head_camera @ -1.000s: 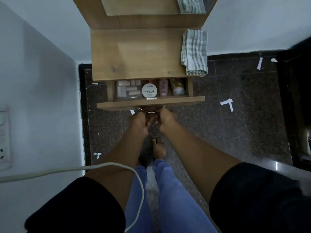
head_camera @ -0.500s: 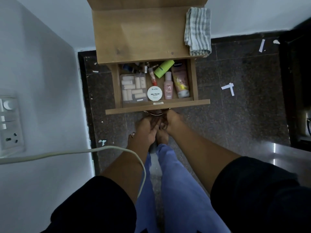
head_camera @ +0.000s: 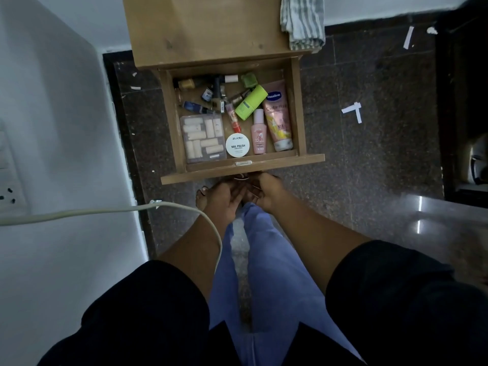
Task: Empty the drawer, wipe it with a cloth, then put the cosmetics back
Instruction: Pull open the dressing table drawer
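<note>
Head view, only one: drawer (head_camera: 295, 112) stood pulled well out from the wooden cabinet (head_camera: 206, 30) at upper centre of the frame, cosmetics all inside it. Both hands sat just below the drawer's front panel, centre frame, close together and meeting at the metal ring handle (head_camera: 241, 176). Left hand (head_camera: 224, 199) had fingers curled up toward the handle; right hand (head_camera: 266, 190) was curled too, fingertips at the ring. Contact zone was dark and partly hidden under the panel, so I could not tell whether either hand actually gripped the ring or only touched it. Drawer contents: pink Vaseline tube (head_camera: 277, 117) along the right wall, small pink bottle (head_camera: 258, 133) just beside it on its left, green tube (head_camera: 249, 103) lying tilted above that bottle, round white nail polish remover tin (head_camera: 237, 145) at the front edge, slim red tube (head_camera: 233, 118) above the tin, clear box of pale rolls (head_camera: 202, 138) in the front left corner. Nail polish bottles (head_camera: 208, 95) lay jumbled at the back left, a small green pot (head_camera: 249, 80) at the back centre. Striped cloth (head_camera: 302, 21) lay folded on the cabinet top at its right edge, upper right of centre, hanging slightly over the front. A pale cable (head_camera: 105, 211) crossed from left frame over the left forearm. Dark speckled floor (head_camera: 369, 154) carried white paper scraps (head_camera: 352, 110) right of the drawer. White wall with a socket plate (head_camera: 10, 194) filled the left side.
</note>
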{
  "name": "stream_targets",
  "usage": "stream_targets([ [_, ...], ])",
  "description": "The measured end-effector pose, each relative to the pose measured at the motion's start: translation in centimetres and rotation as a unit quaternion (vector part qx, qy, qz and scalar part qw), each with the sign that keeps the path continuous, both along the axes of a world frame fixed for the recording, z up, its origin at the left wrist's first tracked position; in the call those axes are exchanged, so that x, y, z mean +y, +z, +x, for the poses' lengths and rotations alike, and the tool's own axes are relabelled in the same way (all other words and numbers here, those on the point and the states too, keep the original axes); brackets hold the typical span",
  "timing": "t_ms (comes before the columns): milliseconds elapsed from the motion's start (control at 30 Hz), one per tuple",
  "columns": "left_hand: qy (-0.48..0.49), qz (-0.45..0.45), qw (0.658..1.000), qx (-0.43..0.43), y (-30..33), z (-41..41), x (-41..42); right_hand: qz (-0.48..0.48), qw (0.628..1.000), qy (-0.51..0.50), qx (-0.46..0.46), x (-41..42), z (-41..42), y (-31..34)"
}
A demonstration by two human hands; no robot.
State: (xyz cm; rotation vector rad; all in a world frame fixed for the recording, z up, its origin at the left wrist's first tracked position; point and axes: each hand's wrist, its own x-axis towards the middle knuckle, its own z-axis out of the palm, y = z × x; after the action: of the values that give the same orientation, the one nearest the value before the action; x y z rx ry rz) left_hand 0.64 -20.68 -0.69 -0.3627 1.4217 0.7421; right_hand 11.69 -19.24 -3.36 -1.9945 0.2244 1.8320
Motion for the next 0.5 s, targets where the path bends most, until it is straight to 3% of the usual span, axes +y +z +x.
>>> stream_targets([
  [300, -0.102, 0.007, 0.995, 0.02, -0.4, -0.6, 0.0, 0.004, 0.998, 0.058, 0.0, 0.3, 0.2, 1.2],
  [400, -0.272, -0.009, 0.959, 0.075, -0.9, -0.8, 0.3, -0.009, 0.972, 0.234, 0.023, 0.7, 0.3, 3.1],
  [500, -0.419, -0.026, 0.907, 0.036, -0.3, -0.6, 1.9, -0.061, 0.88, 0.466, 0.067, 2.6, 0.5, 5.4],
])
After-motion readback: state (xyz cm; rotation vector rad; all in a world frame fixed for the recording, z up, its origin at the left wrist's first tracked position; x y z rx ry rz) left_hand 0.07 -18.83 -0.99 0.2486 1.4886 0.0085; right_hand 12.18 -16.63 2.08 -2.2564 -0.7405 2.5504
